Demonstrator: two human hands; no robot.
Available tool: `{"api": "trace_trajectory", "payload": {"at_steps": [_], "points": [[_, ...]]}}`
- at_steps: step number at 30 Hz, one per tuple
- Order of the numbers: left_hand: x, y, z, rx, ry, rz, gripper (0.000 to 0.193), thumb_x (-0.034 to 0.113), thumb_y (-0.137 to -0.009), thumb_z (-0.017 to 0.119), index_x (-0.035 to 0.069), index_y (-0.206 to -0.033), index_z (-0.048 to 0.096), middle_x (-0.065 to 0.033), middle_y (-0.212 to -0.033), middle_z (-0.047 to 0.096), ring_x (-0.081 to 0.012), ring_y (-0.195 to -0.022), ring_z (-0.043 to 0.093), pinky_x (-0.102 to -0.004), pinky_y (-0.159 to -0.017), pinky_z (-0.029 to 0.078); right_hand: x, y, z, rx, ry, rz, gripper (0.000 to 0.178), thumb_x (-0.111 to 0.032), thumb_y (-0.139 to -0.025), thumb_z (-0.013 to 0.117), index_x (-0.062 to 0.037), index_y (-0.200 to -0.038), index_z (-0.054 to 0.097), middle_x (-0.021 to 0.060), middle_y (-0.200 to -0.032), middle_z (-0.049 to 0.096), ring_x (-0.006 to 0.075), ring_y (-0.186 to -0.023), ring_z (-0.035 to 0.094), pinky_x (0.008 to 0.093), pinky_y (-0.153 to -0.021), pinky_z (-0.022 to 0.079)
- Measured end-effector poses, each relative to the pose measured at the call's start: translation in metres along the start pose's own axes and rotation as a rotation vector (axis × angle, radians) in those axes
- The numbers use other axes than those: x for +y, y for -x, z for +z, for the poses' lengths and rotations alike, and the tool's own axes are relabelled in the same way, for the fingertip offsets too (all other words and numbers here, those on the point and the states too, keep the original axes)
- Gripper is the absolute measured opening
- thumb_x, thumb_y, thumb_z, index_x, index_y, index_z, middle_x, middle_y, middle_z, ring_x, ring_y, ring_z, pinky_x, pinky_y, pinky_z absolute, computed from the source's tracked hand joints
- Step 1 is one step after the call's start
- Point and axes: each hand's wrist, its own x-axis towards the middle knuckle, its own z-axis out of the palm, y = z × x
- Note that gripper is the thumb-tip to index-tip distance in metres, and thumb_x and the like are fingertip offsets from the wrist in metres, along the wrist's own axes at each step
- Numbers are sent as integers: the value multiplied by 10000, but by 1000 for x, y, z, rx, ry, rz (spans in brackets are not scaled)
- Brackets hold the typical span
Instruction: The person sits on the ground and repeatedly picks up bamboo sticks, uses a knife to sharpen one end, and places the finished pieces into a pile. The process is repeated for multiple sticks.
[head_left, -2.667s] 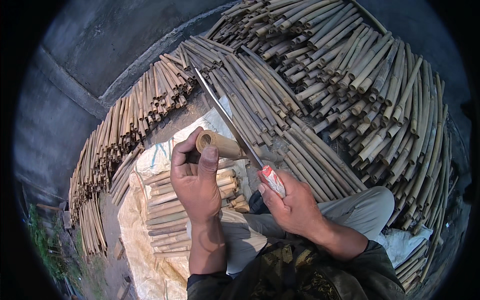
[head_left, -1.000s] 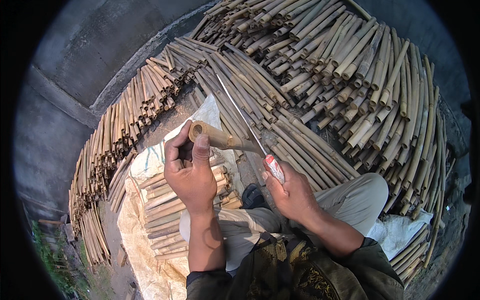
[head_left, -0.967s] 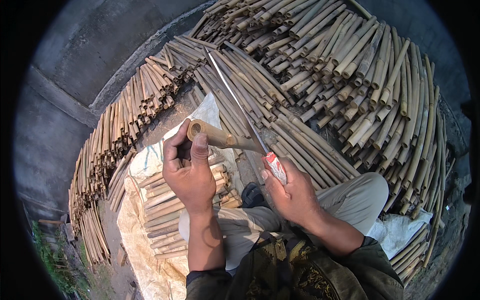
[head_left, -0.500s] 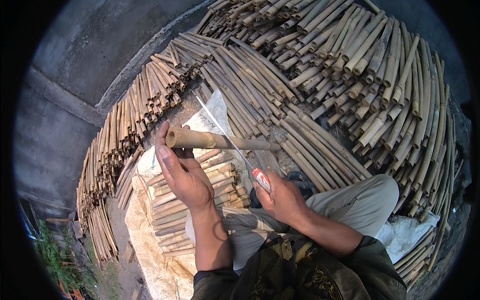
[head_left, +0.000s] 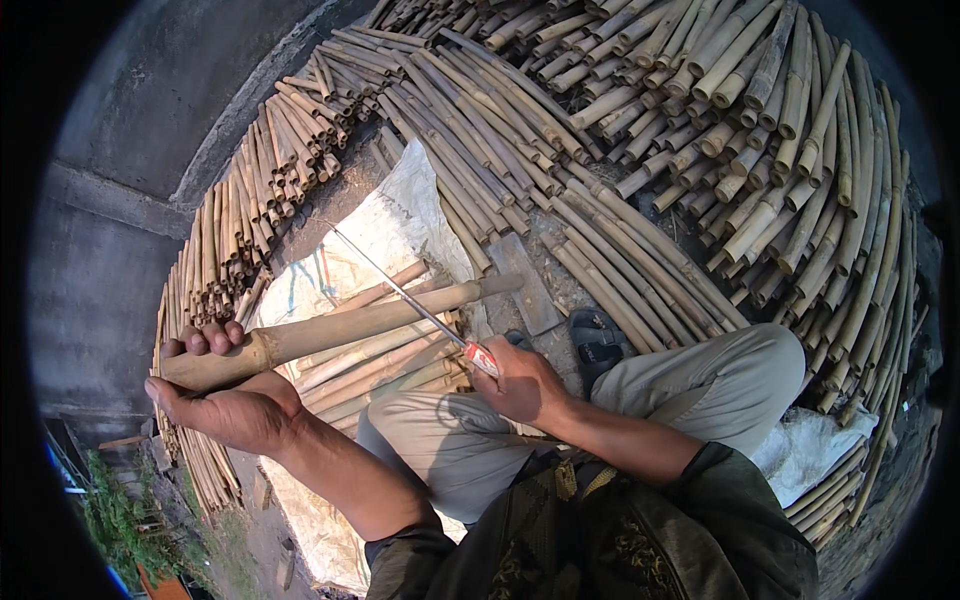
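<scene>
A bamboo pole (head_left: 365,328) slants across the front of me, its thick near end in my left hand (head_left: 235,405). The left fingers wrap over that end, with the thumb beneath. My right hand (head_left: 528,385) is closed round the red and white handle of a long, thin-bladed knife (head_left: 400,292). The blade points up and to the left, crossing over the pole near its middle; whether it touches the bamboo I cannot tell. Below the pole, several cut bamboo pieces (head_left: 385,375) lie side by side on a pale woven sack (head_left: 405,215).
Large stacks of bamboo poles (head_left: 740,130) rise at the right and far side. More bundles (head_left: 225,225) line the grey wall (head_left: 110,260) at left. A flat board (head_left: 540,312) and my sandalled foot (head_left: 598,340) are beyond my bent knee (head_left: 760,365). Green plants (head_left: 120,510) grow at lower left.
My left hand has moved left and down, turning over, and now wraps the pole's near end. The pole has swung lower and farther left. My right hand and knife have shifted slightly left.
</scene>
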Motion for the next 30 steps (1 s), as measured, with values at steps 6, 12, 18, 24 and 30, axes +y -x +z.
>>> {"api": "trace_trajectory", "payload": {"at_steps": [6,12,18,24,30], "points": [[0,-7,-22,-3,71,-28,488,560,-1037,502,78,-960,495,-48,-802,437,-182,-700,473,-332,-627,418,41,-33,-4,29,129,171,255,-222,-952,640,27,-989,595,291,-841,681,503,-839,678,559,-726,526],[-10,-14,-24,43,15,-11,524,593,-1042,484,73,-980,492,-48,-809,434,-178,-704,472,-337,-648,420,36,-29,-6,165,-21,-140,289,-235,-954,721,-4,-1104,632,241,-925,699,465,-893,695,498,-735,541],[-12,-14,-9,77,-51,-7,582,640,-1023,499,58,-1004,492,-58,-830,428,-179,-712,468,-336,-653,422,46,-43,-3,-24,339,333,275,-168,-945,726,-4,-1148,638,221,-957,696,435,-860,708,468,-729,551],[-19,-17,-17,63,-111,49,628,684,-1006,506,57,-1034,481,-55,-853,393,-181,-744,474,-335,-676,443,38,-30,1,173,27,-69,280,-197,-948,716,6,-1124,636,262,-878,700,459,-853,704,477,-722,553],[-20,-24,-25,53,-64,-9,623,663,-1003,544,44,-1030,476,-49,-865,398,-178,-748,474,-342,-691,446,53,-36,2,33,380,299,272,-210,-937,715,10,-1076,634,274,-881,703,492,-886,686,505,-727,542]]}}
